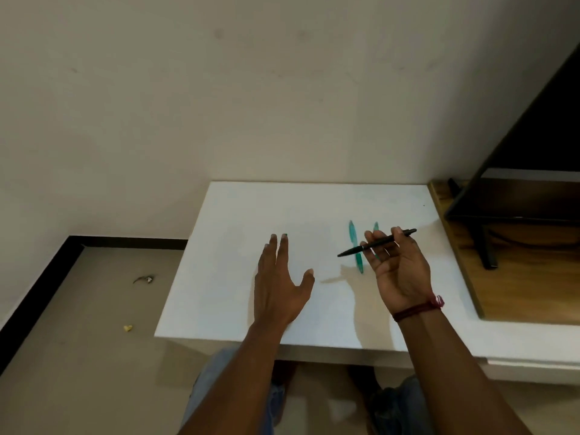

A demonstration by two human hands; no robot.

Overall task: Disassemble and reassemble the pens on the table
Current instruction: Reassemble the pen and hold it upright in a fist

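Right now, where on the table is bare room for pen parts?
Bare: the left part of the white table, from its edge to the left hand; the far strip by the wall. Crowded: the right, where two green pens lie by the right hand holding the black pen.

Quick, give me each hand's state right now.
Left hand: open, fingers straight, holding nothing.
Right hand: fingers hold the black pen above the table.

Table (219, 233) left part and far strip bare — room to pass. Green pens (354, 243) lie right of centre, right hand (401, 271) gripping black pen (376, 243) above them. Dark stand leg (485, 246) blocks right side — wall (282, 120) closes far edge.
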